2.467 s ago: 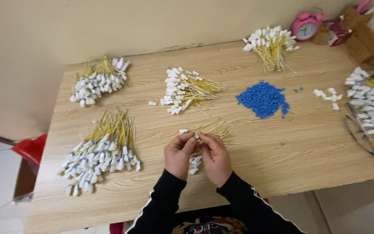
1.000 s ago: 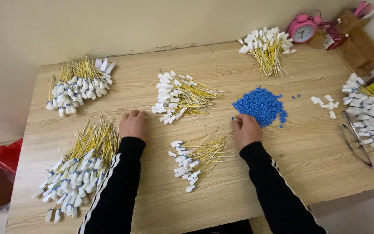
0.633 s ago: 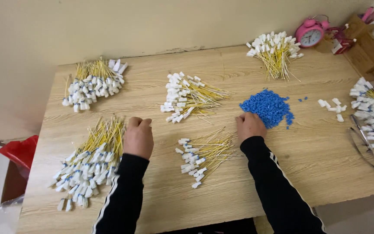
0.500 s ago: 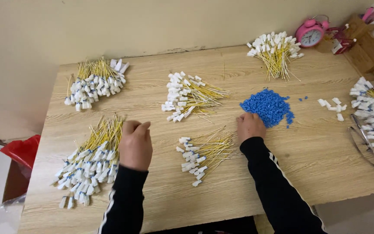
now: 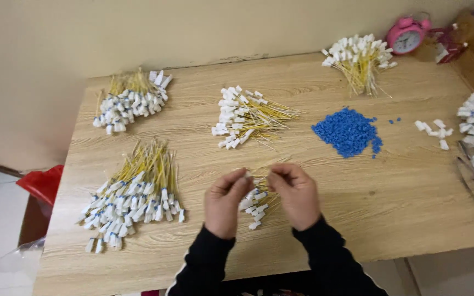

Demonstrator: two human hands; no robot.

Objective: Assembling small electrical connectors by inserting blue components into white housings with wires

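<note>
Wooden table (image 5: 412, 208), two hands (image 5: 261, 197), six cable heaps (image 5: 133, 200), one blue pile (image 5: 348, 131)

**Around the wooden counter**

The light wood-grain counter (image 5: 401, 208) carries several heaps of thin yellow wires with white plastic end pieces: one at the far left corner (image 5: 130, 101), a larger one at the near left (image 5: 135, 194), one in the middle (image 5: 248, 118) and one at the far right (image 5: 357, 57). A mound of small blue plastic beads (image 5: 348, 131) lies right of the middle, with a few loose white connectors (image 5: 433, 129) beyond it. A pink round alarm clock (image 5: 407, 35) stands at the back edge. A red bag (image 5: 42, 183) sits beside the counter's left side.
</note>
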